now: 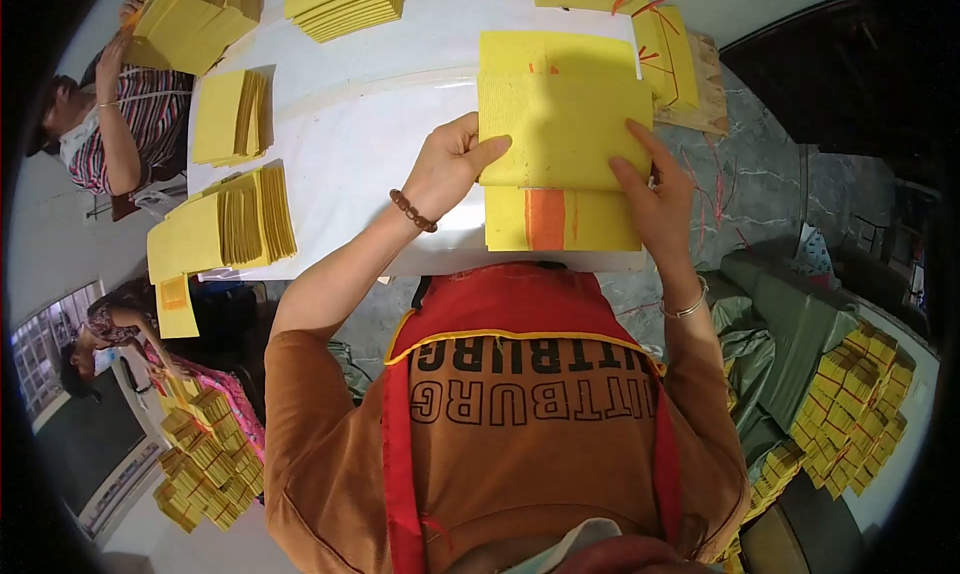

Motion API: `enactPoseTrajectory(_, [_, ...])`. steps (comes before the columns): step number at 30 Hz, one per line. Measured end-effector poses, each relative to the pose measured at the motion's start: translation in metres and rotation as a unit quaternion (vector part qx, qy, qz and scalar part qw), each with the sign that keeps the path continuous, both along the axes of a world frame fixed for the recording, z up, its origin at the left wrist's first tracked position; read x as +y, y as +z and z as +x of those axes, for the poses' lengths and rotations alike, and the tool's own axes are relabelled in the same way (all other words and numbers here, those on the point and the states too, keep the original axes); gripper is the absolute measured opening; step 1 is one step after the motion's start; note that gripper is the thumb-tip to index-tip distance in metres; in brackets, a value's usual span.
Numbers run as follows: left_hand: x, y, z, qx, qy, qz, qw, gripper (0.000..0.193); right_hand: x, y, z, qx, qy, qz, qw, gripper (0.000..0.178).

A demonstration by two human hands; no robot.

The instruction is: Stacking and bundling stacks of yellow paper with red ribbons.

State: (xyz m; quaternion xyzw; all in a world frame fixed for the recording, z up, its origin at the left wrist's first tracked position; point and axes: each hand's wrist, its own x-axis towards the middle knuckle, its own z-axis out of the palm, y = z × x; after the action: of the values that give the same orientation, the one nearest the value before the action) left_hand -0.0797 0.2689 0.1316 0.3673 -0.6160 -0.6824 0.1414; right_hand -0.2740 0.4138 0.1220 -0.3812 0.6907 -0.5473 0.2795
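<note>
Both my hands grip a block of yellow paper (565, 129) by its left and right edges. My left hand (455, 164) has its thumb on top of the near left corner. On the opposite edge, my right hand (655, 189) is closed with the fingers along the side. Below this block lies another yellow paper piece (505, 222) with an orange-red stripe (545, 220), showing at the table's near edge. Yellow paper also sticks out past the block's far side. How thick the held block is cannot be made out from above.
Yellow paper stacks (228, 119) and fanned bundles (245, 219) line the white table's (380, 144) left side. More stacks (345, 4) stand at the far edge. Red-tied bundles (668, 59) sit far right. Two people work at left. Piled bundles (850, 404) rise beyond my right arm.
</note>
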Motion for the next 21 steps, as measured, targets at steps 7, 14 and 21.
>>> enactPoseTrajectory(7, [-0.005, 0.004, -0.002, -0.019, -0.011, 0.020, 1.000, 0.017, -0.005, -0.008, 0.000, 0.044, -0.049, 0.033, 0.997, 0.034])
enactPoseTrajectory(14, [0.000, 0.007, 0.000, 0.002, 0.069, 0.017, 0.997, 0.029, -0.008, -0.009, 0.003, 0.032, -0.073, 0.046, 0.996, 0.032])
enactPoseTrajectory(21, [0.008, 0.037, -0.020, -0.020, -0.087, -0.561, 0.823, 0.048, -0.008, -0.006, 0.003, 0.051, -0.080, 0.043, 0.995, 0.031])
